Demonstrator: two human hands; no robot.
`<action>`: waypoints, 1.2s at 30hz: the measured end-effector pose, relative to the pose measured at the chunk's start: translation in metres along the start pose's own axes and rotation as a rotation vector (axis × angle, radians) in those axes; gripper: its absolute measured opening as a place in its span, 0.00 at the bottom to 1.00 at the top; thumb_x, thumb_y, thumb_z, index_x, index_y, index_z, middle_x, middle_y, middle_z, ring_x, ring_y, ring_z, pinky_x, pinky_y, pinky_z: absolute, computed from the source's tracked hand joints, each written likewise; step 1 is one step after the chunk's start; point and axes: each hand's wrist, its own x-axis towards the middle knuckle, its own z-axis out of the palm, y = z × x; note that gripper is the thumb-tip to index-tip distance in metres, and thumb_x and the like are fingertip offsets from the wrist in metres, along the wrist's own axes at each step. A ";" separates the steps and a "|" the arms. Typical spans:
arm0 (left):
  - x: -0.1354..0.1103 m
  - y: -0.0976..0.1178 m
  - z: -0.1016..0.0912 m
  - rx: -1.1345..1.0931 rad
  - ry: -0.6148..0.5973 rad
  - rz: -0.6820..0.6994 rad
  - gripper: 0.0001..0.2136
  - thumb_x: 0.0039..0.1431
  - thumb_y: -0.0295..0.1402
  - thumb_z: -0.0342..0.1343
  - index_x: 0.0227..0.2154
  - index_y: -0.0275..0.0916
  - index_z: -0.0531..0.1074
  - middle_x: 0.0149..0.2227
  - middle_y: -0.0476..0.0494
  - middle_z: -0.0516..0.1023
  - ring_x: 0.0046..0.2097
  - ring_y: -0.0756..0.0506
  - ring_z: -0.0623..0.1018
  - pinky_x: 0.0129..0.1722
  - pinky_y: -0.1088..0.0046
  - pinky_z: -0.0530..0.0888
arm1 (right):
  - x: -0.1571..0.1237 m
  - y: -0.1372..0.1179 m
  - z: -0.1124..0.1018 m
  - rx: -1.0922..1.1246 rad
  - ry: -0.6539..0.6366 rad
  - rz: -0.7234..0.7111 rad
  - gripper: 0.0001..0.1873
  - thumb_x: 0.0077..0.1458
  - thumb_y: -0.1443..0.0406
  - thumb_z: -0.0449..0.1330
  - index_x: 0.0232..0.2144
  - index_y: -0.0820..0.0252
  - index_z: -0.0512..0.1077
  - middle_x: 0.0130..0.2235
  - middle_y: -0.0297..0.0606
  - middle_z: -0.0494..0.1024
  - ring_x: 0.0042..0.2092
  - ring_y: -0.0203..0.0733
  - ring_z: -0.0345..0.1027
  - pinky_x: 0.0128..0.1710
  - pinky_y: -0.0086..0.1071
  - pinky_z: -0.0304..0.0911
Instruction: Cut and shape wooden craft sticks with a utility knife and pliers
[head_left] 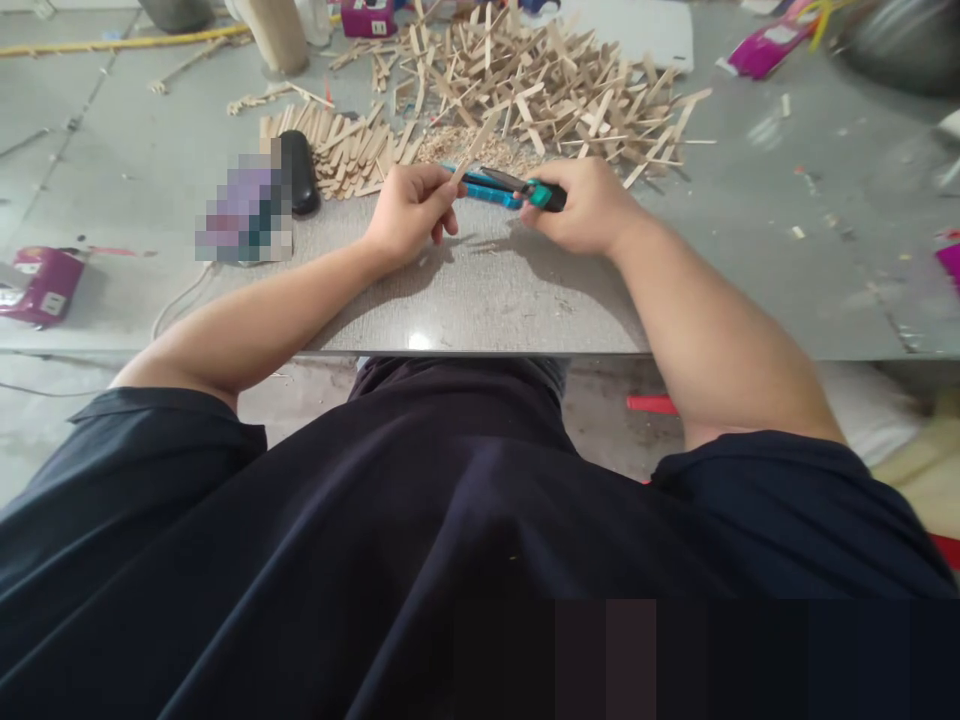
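Note:
Pinched in my left hand (414, 213) is a pale flat wooden stick (478, 144), tilted up and away to the right. My right hand (589, 205) is closed around a black and green utility knife (545, 194), its dark blade (501, 178) pointing left toward the stick. Whether the blade touches the stick I cannot tell. Behind and below the blade lies a blue object (491, 193), partly hidden by the knife and my left fingers. Wood shavings (480, 148) are scattered just beyond both hands.
A big loose heap of wooden sticks (555, 85) lies beyond my hands, with a flatter group of sticks (352, 150) to its left. A black oblong case (300, 172), a cup-like container (274, 35) and a purple tool (765, 48) stand about. The table's edge (465, 353) is near my body.

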 end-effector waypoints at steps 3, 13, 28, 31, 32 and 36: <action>0.002 -0.002 0.000 0.022 0.026 -0.002 0.12 0.75 0.36 0.63 0.32 0.44 0.80 0.22 0.52 0.77 0.22 0.52 0.70 0.26 0.69 0.66 | -0.001 -0.005 0.003 -0.074 0.026 -0.024 0.19 0.67 0.47 0.67 0.51 0.51 0.80 0.54 0.48 0.85 0.58 0.66 0.78 0.67 0.63 0.72; -0.002 0.001 0.000 0.026 0.121 -0.026 0.10 0.62 0.44 0.62 0.27 0.48 0.79 0.24 0.51 0.68 0.30 0.49 0.62 0.38 0.60 0.65 | -0.001 -0.016 0.002 -0.072 0.092 -0.023 0.16 0.64 0.48 0.69 0.47 0.49 0.82 0.55 0.48 0.88 0.59 0.70 0.79 0.65 0.67 0.75; -0.001 0.006 -0.003 0.135 0.159 0.007 0.13 0.49 0.48 0.62 0.36 0.57 0.85 0.36 0.48 0.86 0.39 0.41 0.75 0.50 0.50 0.79 | -0.003 -0.018 0.000 0.062 0.000 -0.031 0.18 0.60 0.46 0.72 0.44 0.48 0.81 0.49 0.43 0.88 0.53 0.63 0.79 0.61 0.60 0.71; -0.001 0.006 -0.004 0.139 0.152 0.055 0.14 0.49 0.49 0.61 0.37 0.56 0.85 0.37 0.48 0.87 0.40 0.40 0.77 0.49 0.49 0.78 | -0.003 -0.021 -0.001 0.117 -0.039 -0.034 0.17 0.58 0.47 0.73 0.41 0.49 0.81 0.48 0.42 0.88 0.52 0.61 0.79 0.59 0.59 0.73; -0.001 0.005 -0.004 0.127 0.138 0.058 0.14 0.48 0.49 0.61 0.37 0.58 0.85 0.37 0.48 0.87 0.41 0.39 0.78 0.49 0.48 0.78 | -0.004 -0.022 -0.002 0.143 -0.057 -0.032 0.17 0.57 0.47 0.73 0.40 0.48 0.81 0.48 0.41 0.88 0.52 0.61 0.79 0.59 0.59 0.74; -0.004 0.008 -0.003 0.004 0.061 -0.021 0.10 0.45 0.49 0.64 0.32 0.62 0.84 0.33 0.47 0.83 0.38 0.38 0.78 0.48 0.46 0.78 | -0.007 -0.029 -0.007 0.244 -0.116 -0.017 0.16 0.57 0.45 0.74 0.39 0.45 0.81 0.45 0.39 0.87 0.53 0.62 0.79 0.61 0.62 0.74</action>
